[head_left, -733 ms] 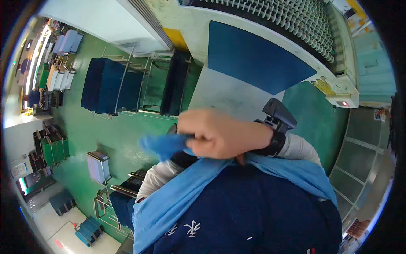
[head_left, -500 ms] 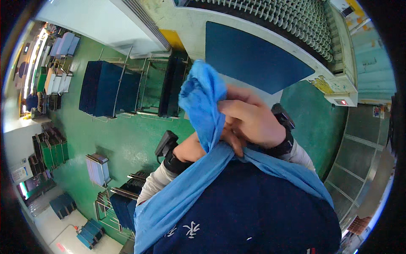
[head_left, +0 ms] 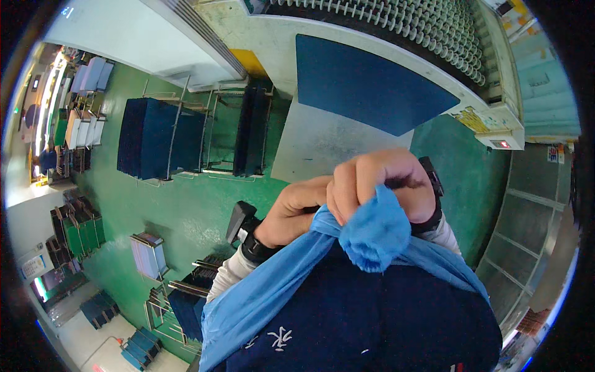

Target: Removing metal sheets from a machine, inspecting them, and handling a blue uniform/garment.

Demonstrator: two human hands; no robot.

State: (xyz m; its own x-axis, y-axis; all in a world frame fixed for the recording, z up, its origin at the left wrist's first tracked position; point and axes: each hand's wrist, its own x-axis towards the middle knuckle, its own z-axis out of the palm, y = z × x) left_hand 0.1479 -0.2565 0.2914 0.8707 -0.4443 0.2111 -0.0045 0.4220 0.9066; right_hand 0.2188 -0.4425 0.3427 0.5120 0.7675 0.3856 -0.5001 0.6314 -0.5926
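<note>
A light blue cloth (head_left: 273, 294) comes up from both sides over my dark navy top (head_left: 384, 310) and meets in a twisted bunch between my hands. My left hand (head_left: 293, 212) has its fingers curled around the twisted part, close against the right one. With closed fingers my right hand (head_left: 381, 183) grips the cloth, and a crumpled end of it sticks out below toward my chest. Some fingertips are hidden behind the cloth and the other hand. Each wrist wears a black band with a small dark device.
Ahead, a machine with rows of pale rollers (head_left: 396, 31) stands behind a dark blue panel (head_left: 365, 84). Metal racks with dark boards (head_left: 145, 136) stand on the green floor at the left. A framed metal panel (head_left: 527, 217) is at the right.
The free end of the cloth, held up ahead before, has come down toward my chest and right. My right hand has turned over, and both hands are now closer together.
</note>
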